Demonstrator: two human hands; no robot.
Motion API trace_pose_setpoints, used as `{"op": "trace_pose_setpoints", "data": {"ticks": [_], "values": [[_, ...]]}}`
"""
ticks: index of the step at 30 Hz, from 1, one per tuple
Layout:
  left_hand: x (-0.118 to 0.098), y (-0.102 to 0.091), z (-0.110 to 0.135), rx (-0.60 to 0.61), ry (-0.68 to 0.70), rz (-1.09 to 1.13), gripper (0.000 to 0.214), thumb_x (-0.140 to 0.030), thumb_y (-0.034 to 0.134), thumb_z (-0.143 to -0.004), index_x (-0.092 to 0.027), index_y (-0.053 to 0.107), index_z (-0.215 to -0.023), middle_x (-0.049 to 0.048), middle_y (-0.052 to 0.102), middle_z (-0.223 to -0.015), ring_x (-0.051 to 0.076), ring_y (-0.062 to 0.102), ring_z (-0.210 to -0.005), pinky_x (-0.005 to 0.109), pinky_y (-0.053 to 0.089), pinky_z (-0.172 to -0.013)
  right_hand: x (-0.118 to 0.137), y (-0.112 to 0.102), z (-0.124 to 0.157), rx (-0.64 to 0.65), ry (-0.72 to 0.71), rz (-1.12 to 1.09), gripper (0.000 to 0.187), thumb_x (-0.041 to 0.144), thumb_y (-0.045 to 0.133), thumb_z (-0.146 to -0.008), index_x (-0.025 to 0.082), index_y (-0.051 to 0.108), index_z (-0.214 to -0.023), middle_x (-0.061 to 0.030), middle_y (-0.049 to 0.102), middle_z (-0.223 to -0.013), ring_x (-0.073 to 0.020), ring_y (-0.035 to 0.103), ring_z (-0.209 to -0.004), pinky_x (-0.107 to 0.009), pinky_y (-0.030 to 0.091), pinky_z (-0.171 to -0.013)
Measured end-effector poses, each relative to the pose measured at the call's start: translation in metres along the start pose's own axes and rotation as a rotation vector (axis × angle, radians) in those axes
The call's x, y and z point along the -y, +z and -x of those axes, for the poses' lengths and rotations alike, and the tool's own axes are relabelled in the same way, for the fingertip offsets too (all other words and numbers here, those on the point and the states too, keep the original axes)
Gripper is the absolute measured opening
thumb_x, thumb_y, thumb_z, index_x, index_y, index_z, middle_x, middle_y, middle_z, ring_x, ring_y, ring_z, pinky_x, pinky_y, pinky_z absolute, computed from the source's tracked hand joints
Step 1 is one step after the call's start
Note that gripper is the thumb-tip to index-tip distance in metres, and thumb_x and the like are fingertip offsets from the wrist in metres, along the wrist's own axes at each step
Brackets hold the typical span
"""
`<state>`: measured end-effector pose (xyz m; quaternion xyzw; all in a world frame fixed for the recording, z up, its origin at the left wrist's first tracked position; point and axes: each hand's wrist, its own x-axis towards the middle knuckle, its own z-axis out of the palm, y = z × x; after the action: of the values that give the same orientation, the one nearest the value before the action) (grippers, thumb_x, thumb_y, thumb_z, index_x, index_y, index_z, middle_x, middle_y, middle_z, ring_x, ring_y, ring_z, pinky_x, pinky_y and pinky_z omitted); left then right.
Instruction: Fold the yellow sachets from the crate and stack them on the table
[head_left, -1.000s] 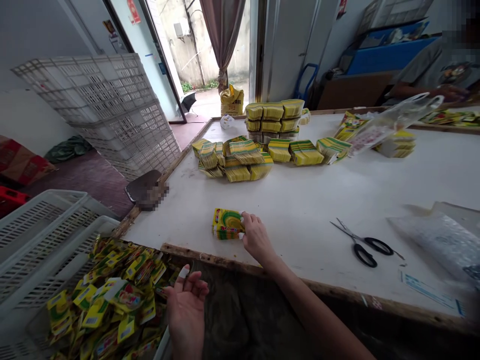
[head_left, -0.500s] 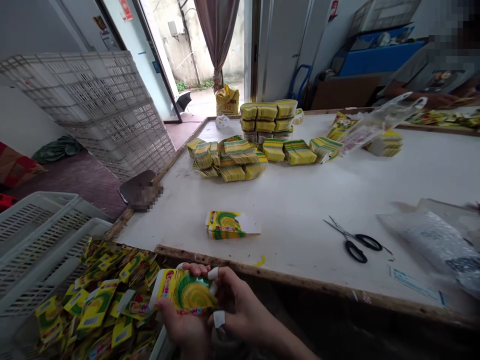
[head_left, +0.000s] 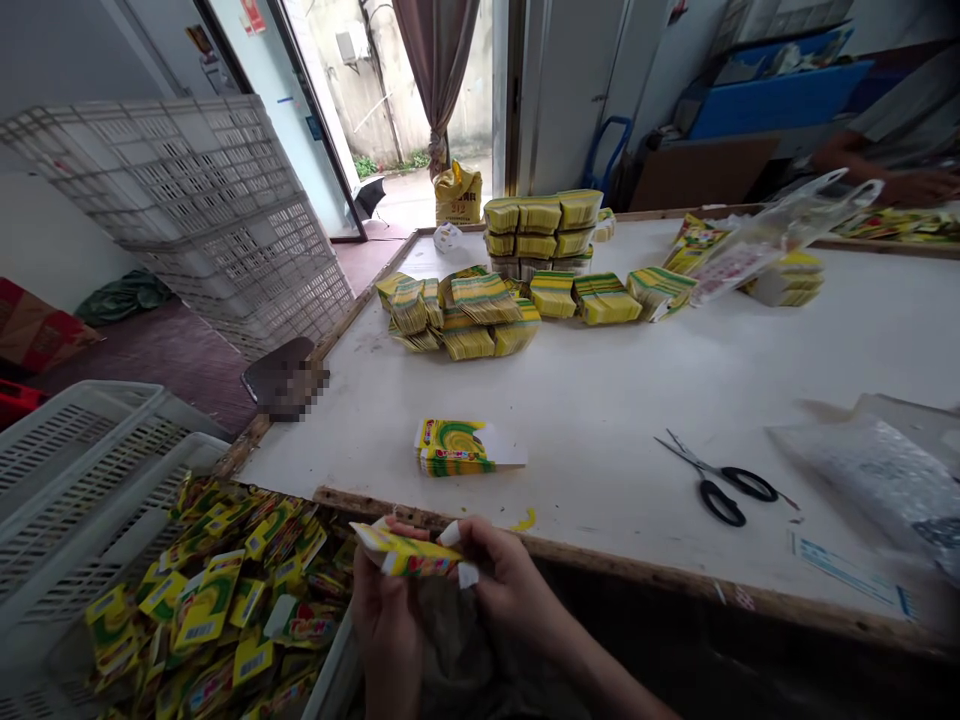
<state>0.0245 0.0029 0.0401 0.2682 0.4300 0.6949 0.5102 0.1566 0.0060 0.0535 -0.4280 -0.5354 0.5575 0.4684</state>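
Both my hands hold one yellow-green packet (head_left: 405, 553) just below the table's near edge; it lies nearly flat, seen edge-on. My left hand (head_left: 386, 620) grips it from beneath, and my right hand (head_left: 501, 580), with taped fingertips, pinches its right end. A small stack of the same packets (head_left: 454, 447) lies on the white table (head_left: 600, 400) just beyond my hands. To the left, a white crate (head_left: 112, 470) holds several loose packets (head_left: 217, 600).
Bundled packet stacks (head_left: 517, 280) stand at the table's far side. Black scissors (head_left: 724, 485) and a clear plastic bag (head_left: 877, 470) lie to the right. Another person's arm (head_left: 885, 170) rests at the far right. White crates (head_left: 195, 210) lean against the left wall.
My right hand left the stack on the table and joined my left hand. A packet was taken up, and it has now tipped from face-up to nearly flat.
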Motion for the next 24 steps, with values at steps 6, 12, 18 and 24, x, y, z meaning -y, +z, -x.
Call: {"op": "trace_pose_setpoints", "data": {"ticks": [6,12,18,24], "values": [[-0.008,-0.026,-0.007,0.080,-0.098,-0.239,0.053,-0.045,0.085,-0.058,-0.021,0.071,-0.103,0.0060,0.076,-0.090,0.029,0.071,-0.084,0.041,0.058,-0.078,0.013,-0.039,0.000,-0.035,-0.264,0.380,0.016,0.007,0.053,-0.081,0.018,0.064,-0.080,-0.0017,0.063,-0.075,-0.0146,0.057,-0.069,-0.023,0.042,-0.063],[-0.057,-0.023,-0.024,0.612,-0.134,-0.569,0.107,-0.081,0.069,-0.045,-0.020,0.055,-0.132,0.0156,0.058,-0.134,0.040,0.050,-0.126,0.049,0.039,-0.107,0.023,-0.046,0.006,0.182,-0.526,0.745,0.024,0.008,0.051,-0.090,0.023,0.068,-0.088,-0.0019,0.068,-0.080,-0.0169,0.055,-0.077,-0.030,0.044,-0.077],[-0.029,-0.009,-0.009,0.720,-0.030,-1.083,0.074,-0.033,0.075,-0.069,-0.018,0.043,-0.134,0.0135,0.063,-0.125,0.031,0.061,-0.113,0.043,0.049,-0.095,0.019,-0.031,0.015,0.011,-0.599,0.746,0.023,0.019,0.059,-0.090,0.029,0.062,-0.111,-0.0037,0.062,-0.114,-0.0226,0.050,-0.115,-0.050,0.021,-0.114],[-0.007,-0.014,0.001,0.535,0.342,-1.188,0.072,-0.037,0.074,-0.070,-0.017,0.042,-0.131,0.0173,0.070,-0.110,0.034,0.070,-0.094,0.043,0.058,-0.074,0.003,-0.028,0.010,-0.167,-0.046,0.136,0.045,0.037,0.050,-0.092,0.019,0.049,-0.133,-0.0143,0.056,-0.128,-0.0296,0.052,-0.119,-0.047,0.042,-0.102]]}}
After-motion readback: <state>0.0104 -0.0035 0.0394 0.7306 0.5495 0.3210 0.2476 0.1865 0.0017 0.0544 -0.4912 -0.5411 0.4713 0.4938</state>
